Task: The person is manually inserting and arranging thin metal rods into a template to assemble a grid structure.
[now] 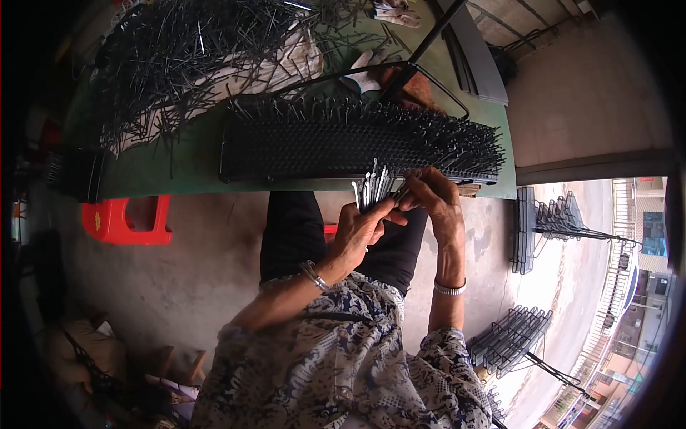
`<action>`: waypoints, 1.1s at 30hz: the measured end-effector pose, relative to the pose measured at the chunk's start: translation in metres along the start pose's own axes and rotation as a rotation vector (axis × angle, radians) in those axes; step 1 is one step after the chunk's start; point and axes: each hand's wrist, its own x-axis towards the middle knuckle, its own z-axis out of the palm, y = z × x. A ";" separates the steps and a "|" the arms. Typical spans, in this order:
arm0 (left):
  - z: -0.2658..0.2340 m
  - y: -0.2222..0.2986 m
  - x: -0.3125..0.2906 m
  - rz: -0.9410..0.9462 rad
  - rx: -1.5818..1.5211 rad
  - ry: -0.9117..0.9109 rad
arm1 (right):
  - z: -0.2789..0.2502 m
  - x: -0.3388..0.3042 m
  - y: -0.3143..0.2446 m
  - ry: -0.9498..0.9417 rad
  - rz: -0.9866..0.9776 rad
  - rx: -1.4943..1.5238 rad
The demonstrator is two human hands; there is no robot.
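Rods [368, 187], slim and pale, fan upward from the left hand [352, 232], which is clamped around their lower part, so palm and fingers cover most of the bottom ends. The right hand [434, 194] meets the left just beside the bunch, thumb and fingers drawn together; they block the view, and I cannot tell whether they grip a rod. Both hands are above the person's lap, at the near edge of the green desk [193, 175]. Just beyond them stands a long black rack [307, 150], bristling with thin dark pieces too crowded and dim to separate. On the desk's left, a tangled pile [179, 64] of dark rods hides much of the pale cloth [306, 53] under it and is cut off at the upper edge. A pale glove [364, 80] lies behind the rack. The desk partly hides a red stool [107, 222]; the lower left corner is too dark to make out.
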 end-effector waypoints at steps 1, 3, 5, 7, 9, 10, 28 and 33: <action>0.000 -0.001 0.000 0.000 0.000 0.000 | 0.000 0.000 -0.001 0.000 0.000 0.000; 0.000 -0.003 0.000 -0.024 0.011 0.015 | 0.000 0.000 -0.002 0.003 0.028 -0.048; -0.002 -0.004 0.001 -0.022 0.031 0.005 | -0.001 0.000 -0.002 0.004 0.030 -0.062; -0.002 -0.005 0.002 -0.018 0.050 -0.005 | -0.001 0.000 -0.003 0.003 0.033 -0.076; -0.001 -0.008 0.003 -0.012 -0.010 0.017 | 0.000 0.001 -0.004 -0.007 0.027 -0.064; -0.001 -0.008 0.003 -0.013 -0.011 0.016 | -0.001 0.001 -0.004 -0.007 0.027 -0.064; -0.009 -0.004 0.019 -0.210 -0.242 0.012 | -0.009 0.043 0.009 0.651 -0.690 -0.603; -0.010 -0.002 0.019 -0.210 -0.252 0.012 | -0.007 0.049 0.013 0.674 -0.738 -0.694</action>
